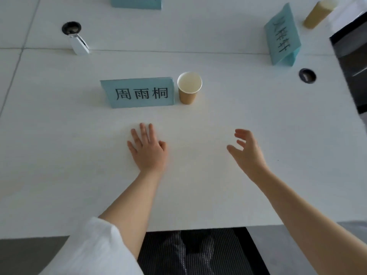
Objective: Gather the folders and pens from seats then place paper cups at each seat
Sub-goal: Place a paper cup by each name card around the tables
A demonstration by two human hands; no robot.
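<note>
My left hand point(148, 150) lies flat on the white table point(59, 155), fingers straight; my right hand point(248, 151) hovers spread, holding nothing. A paper cup point(188, 88) stands mid-table, just beside a blue name card point(139, 93). More cups point(317, 13) stand stacked at the far right corner.

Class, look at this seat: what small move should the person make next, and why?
Probably reach toward the stack of cups at far right: this seat's paper cup already stands beside the name card, and both the left hand and right hand are empty.
</note>
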